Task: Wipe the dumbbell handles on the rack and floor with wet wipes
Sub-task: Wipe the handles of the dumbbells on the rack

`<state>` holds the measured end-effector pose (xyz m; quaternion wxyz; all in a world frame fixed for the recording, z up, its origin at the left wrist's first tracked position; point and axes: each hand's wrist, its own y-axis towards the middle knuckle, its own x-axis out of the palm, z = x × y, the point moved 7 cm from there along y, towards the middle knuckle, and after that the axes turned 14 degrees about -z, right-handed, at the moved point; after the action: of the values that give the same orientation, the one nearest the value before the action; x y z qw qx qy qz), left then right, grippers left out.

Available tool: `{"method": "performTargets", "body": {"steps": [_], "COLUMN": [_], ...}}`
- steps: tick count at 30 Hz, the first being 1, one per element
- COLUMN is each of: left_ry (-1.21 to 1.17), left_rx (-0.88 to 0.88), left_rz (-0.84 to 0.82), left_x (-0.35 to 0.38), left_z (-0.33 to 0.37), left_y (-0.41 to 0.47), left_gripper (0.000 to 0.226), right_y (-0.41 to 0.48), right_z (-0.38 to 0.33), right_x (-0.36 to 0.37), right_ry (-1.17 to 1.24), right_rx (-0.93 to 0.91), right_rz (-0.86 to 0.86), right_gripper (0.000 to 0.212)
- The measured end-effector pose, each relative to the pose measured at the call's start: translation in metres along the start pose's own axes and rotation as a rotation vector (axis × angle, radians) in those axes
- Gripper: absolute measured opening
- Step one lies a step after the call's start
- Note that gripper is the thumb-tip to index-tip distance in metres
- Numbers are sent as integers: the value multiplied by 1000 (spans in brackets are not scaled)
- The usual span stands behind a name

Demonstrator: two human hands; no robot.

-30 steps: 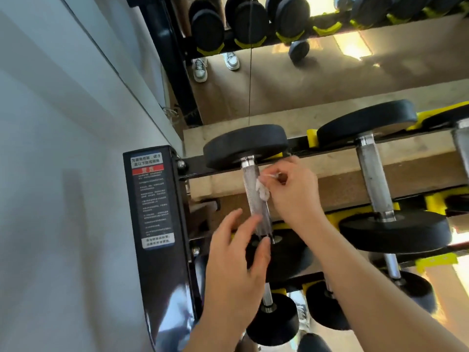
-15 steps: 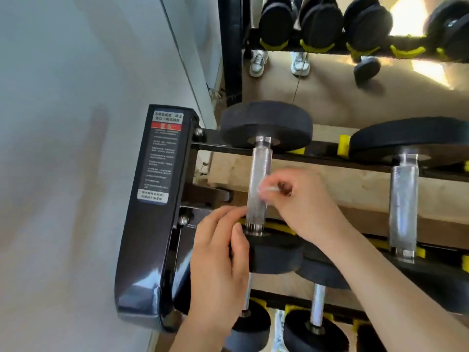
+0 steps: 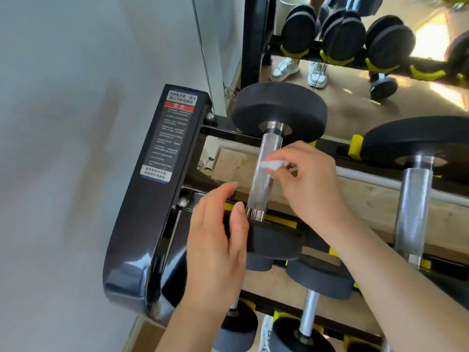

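Note:
A black dumbbell lies on the top shelf of the rack (image 3: 152,189), its knurled steel handle (image 3: 266,158) running away from me between a far weight head (image 3: 279,110) and a near one (image 3: 274,242). My right hand (image 3: 309,184) pinches a small white wet wipe (image 3: 272,164) against the right side of that handle, about halfway along. My left hand (image 3: 218,240) rests with straight fingers on the left edge of the near weight head, fingertips close to the handle's lower collar.
A second dumbbell with a thick steel handle (image 3: 413,212) sits to the right on the same shelf. Smaller dumbbells (image 3: 309,311) lie on the shelves below. A grey wall is on the left, and a mirror behind the rack reflects more dumbbells and white shoes.
The view has swung closer and rightward onto the rack. My right hand slid the wipe along the handle, and my left hand settled onto the near weight head.

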<state>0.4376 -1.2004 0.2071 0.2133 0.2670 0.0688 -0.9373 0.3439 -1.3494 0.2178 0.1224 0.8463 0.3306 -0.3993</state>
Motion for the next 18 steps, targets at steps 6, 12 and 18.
{"method": "performTargets", "body": {"steps": [6, 12, 18], "left_ry": [93, 484, 701], "left_rx": [96, 269, 290], "left_rz": [-53, -219, -305], "left_x": [-1, 23, 32], "left_z": [15, 41, 39], "left_y": [-2, -7, -3], "left_gripper": [33, 30, 47], "right_y": [-2, 9, 12], "right_z": [-17, -11, -26], "right_x": [12, 3, 9], "right_ry": [-91, -102, -414], "right_rx": [-159, -131, -283], "right_rz": [-294, -34, -177], "right_gripper": [18, 22, 40]}}
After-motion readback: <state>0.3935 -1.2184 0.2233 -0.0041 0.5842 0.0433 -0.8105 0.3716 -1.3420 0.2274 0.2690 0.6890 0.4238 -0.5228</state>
